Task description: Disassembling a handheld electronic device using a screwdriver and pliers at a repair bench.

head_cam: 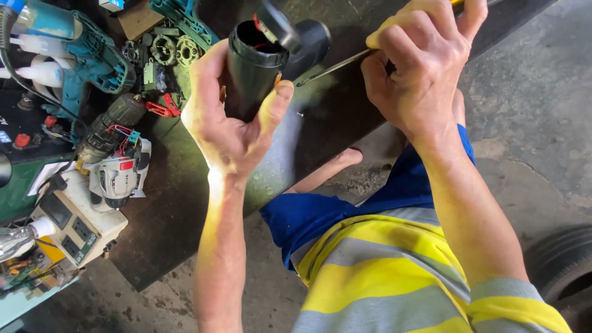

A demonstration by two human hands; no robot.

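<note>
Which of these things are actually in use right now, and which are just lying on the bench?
In use:
left hand gripping the black plastic tool housing
right hand holding the yellow-handled screwdriver, tip at the housing

Lying about:
teal drill body
white and grey drill
red-wired motor core
beige meter box

Black tool housing (256,68) upright, open top w/ red wires; screwdriver (336,66) tip at side.

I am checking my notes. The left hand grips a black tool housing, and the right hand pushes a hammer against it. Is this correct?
Not quite. In the head view the right hand holds a yellow-handled screwdriver, not a hammer, its tip at the black tool housing. The left hand does grip the housing.
</note>
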